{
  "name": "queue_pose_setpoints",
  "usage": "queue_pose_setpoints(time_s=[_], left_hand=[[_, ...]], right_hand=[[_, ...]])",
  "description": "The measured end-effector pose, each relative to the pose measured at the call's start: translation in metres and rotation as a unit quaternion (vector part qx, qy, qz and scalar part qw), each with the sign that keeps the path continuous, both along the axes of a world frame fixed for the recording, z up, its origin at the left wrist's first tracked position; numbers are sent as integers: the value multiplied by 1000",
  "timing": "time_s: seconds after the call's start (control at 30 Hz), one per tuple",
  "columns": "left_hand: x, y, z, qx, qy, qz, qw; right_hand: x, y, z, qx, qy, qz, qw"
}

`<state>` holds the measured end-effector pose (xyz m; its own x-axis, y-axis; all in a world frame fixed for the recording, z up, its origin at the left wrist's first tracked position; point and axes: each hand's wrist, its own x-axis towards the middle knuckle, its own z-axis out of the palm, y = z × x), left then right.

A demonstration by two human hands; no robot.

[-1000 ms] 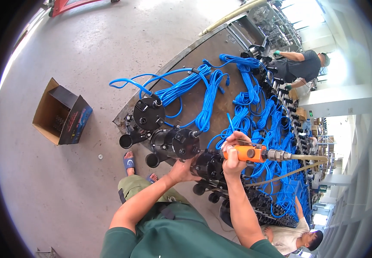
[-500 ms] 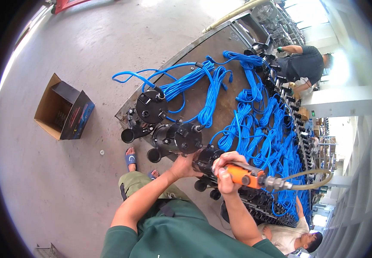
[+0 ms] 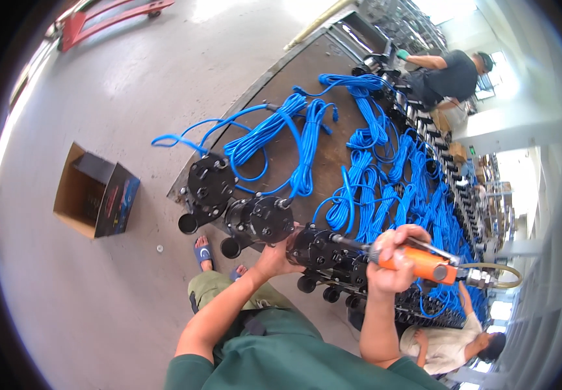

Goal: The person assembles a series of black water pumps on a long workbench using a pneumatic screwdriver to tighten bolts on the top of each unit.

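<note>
My right hand is closed around an orange air screwdriver, which lies nearly level with its hose trailing off to the right. The tool's long shank points left, its tip at the top edge of a black cylindrical pump; whether it touches a screw I cannot tell. My left hand grips that pump's side, its fingertips partly hidden between it and a neighbouring black pump. Farther left stands another black pump with a blue cable from its top.
Bundles of blue cable cover much of the dark worktable. More pumps line its near and far edges. An open cardboard box and a red pallet jack stand on the floor. One co-worker is at the far side, another at right.
My right hand has drawn the air screwdriver rightward, away from the pump's top, baring its long shank. My left hand remains on the pump. The whole view has shifted slightly.
</note>
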<state>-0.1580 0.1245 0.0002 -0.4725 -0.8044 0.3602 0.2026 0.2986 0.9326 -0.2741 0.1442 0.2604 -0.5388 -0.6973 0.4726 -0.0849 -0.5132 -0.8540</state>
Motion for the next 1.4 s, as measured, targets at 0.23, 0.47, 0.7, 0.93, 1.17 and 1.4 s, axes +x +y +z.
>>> queue_pose_setpoints(time_s=[0.23,0.47,0.7,0.93,1.17,1.4], left_hand=[[-23,7,-8,-37,73,23,996],[-16,21,-43,46,-40,-13,998],[-12,40,8,-19,-277,69,958],[-33,144,0,81,-255,104,958],[-78,138,-11,-29,-249,240,938],[-76,146,-10,-46,-246,249,935]], right_hand=[[-60,9,-26,131,11,-55,990],[-58,18,-60,95,-54,-26,994],[-71,23,-66,46,105,18,993],[-76,15,-59,11,126,80,989],[-81,23,-39,-48,158,149,975],[-84,106,-31,31,-12,269,963]])
